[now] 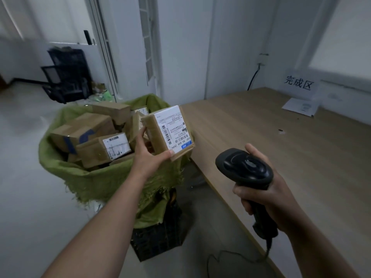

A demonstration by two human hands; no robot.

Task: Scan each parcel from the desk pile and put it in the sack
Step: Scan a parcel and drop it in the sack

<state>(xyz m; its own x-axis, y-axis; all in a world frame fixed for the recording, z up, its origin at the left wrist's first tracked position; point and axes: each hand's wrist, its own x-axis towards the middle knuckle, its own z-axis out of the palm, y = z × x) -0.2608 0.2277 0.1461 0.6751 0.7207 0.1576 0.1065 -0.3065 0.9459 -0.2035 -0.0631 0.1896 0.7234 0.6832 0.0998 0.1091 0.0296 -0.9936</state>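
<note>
A long pale wooden bench (281,149) fills the right side of the view. The only things seen on it are white paper sheets (301,107) by the far wall, and no pile of parcels shows in this view, so how many remain cannot be told. Just beside the bench's left end stands a green woven sack (96,177), its mouth folded open. It is heaped almost to the rim with brown cardboard parcels (84,127), several showing white shipping labels, which suggests most of the work is already done. One more small parcel (155,135) is held above the sack's right edge, near the bench corner and not yet let go. It is tilted so that its white barcode label (176,125) faces the camera. A black corded scanner (247,167) hovers over the near edge of the bench, apart from the parcel, with its head turned roughly toward it. No scan light is visible, so it cannot be told whether this label has been read. The left hand (150,155) grips the parcel, fingers up its side and thumb under its lower edge. The right hand (269,201) is wrapped round the scanner's handle. The two hands are well apart.
</note>
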